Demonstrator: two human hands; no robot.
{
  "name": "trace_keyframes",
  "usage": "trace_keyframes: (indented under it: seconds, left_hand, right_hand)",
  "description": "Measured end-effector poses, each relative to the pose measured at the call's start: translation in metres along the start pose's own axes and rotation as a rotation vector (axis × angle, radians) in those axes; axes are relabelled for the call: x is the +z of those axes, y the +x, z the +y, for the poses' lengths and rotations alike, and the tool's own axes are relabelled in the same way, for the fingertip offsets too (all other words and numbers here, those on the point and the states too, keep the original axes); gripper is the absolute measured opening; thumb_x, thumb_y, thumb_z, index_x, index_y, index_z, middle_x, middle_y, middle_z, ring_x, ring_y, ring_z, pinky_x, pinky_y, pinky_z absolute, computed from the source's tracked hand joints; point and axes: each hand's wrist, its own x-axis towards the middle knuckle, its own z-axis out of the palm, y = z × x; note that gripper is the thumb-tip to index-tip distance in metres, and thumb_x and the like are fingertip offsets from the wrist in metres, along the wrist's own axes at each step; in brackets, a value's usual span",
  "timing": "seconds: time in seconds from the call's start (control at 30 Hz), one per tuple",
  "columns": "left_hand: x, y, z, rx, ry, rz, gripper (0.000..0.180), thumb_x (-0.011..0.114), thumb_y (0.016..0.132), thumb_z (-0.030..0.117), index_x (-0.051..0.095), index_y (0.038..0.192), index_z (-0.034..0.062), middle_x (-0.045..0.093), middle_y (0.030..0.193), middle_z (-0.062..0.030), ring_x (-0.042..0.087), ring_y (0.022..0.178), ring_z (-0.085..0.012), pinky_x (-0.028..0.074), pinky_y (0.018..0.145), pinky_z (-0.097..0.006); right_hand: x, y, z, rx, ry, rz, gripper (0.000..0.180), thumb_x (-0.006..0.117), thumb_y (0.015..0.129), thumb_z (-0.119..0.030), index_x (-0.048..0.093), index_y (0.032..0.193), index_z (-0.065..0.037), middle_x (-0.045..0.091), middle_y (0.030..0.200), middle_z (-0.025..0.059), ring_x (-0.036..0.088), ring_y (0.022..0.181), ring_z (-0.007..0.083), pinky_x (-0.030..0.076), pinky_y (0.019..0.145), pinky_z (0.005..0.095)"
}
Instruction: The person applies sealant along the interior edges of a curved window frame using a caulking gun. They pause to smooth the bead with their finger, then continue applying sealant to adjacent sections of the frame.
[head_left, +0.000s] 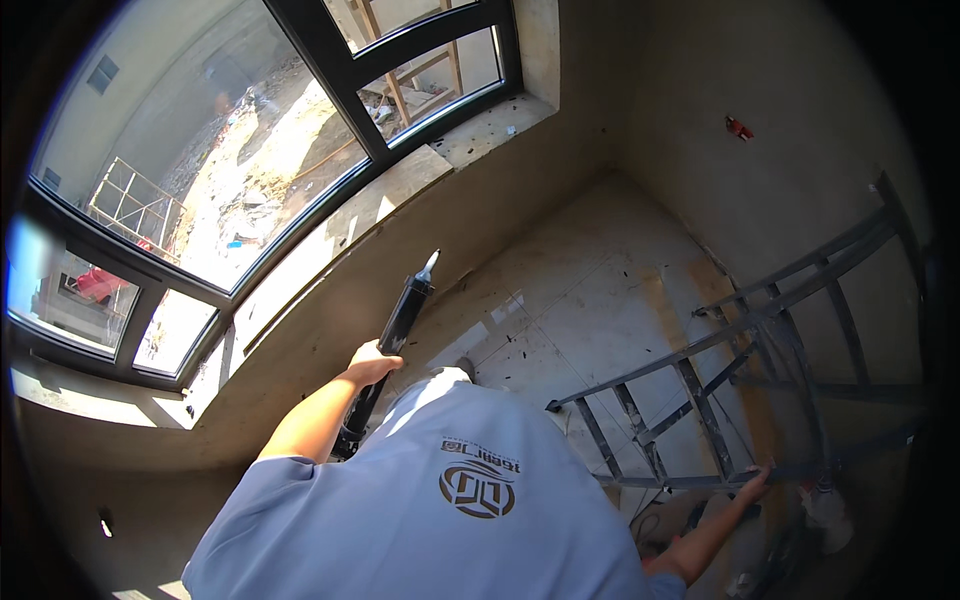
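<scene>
A big window (200,90) with a dark frame (345,95) shows bright, bumpy dirt (270,145) outside. The sill (330,240) is sunny. The wall (700,80) is brown (with one small red thing (738,128) on it). The floor (580,290) is pale and dirty.

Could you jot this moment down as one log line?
left hand: holds black caulking gun, pale nozzle pointing away | right hand: on dark ladder, grip unclear | ahead-left: black-framed window

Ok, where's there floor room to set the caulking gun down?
The tiled floor between the window wall and the ladder is the most open patch, bar scattered dark bits. It's crowded around the ladder and clutter near the right hand.
</scene>
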Motion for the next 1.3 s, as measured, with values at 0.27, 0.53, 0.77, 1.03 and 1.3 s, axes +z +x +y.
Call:
trace_keyframes:
  seconds: [0.27,0.53,0.77,1.03,1.3]
  left_hand:
    - [-0.032,0.049,-0.012,0.03,0.28,0.05,0.05,0.08,0.068,0.039,0.069,0.102,0.0045,0.074,0.1,-0.0149,0.07,0.095,-0.0301,0.055,0.087,-0.039]
    - [-0.127,0.185,-0.001,-0.036,0.441,0.17,0.063,0.081,0.066,0.042,0.067,0.114,0.0044,0.073,0.109,-0.0211,0.07,0.105,-0.0358,0.056,0.09,-0.043]
    - [-0.212,0.334,0.026,-0.009,0.494,0.086,0.067,0.082,0.068,0.042,0.063,0.121,0.0042,0.072,0.112,-0.0215,0.068,0.108,-0.039,0.055,0.092,-0.045]
    - [-0.234,0.432,0.043,0.029,0.435,0.173,0.059,0.083,0.068,0.04,0.065,0.11,0.0018,0.069,0.111,-0.0211,0.067,0.106,-0.0398,0.054,0.093,-0.046]
    - [-0.211,0.454,0.037,0.077,0.405,0.346,0.048,0.083,0.073,0.03,0.062,0.104,0.0015,0.062,0.111,-0.0176,0.057,0.112,-0.0404,0.05,0.097,-0.049]
  right_hand:
    - [-0.008,-0.016,0.031,0.105,-0.515,0.31,0.065,0.062,0.098,-0.044,0.06,0.13,0.012,0.064,0.128,0.029,0.064,0.117,0.0383,0.05,0.101,0.0437]
    - [0.104,-0.224,0.046,0.43,-1.081,-0.159,0.05,0.062,0.1,-0.041,0.065,0.114,0.007,0.066,0.104,0.0231,0.063,0.096,0.0365,0.048,0.088,0.0448]
    - [0.324,-0.342,0.007,0.434,-0.704,-0.931,0.041,0.055,0.103,-0.036,0.063,0.091,0.003,0.058,0.081,0.0198,0.057,0.079,0.0392,0.045,0.077,0.0487]
    - [0.528,-0.319,-0.116,0.223,-0.672,-0.854,0.044,0.068,0.094,-0.032,0.066,0.116,0.007,0.068,0.106,0.0183,0.065,0.098,0.0309,0.049,0.088,0.0398]
    - [0.709,-0.278,-0.225,-0.088,-0.805,-1.026,0.057,0.071,0.093,-0.039,0.062,0.135,0.0,0.065,0.13,0.0243,0.064,0.12,0.0351,0.05,0.099,0.0403]
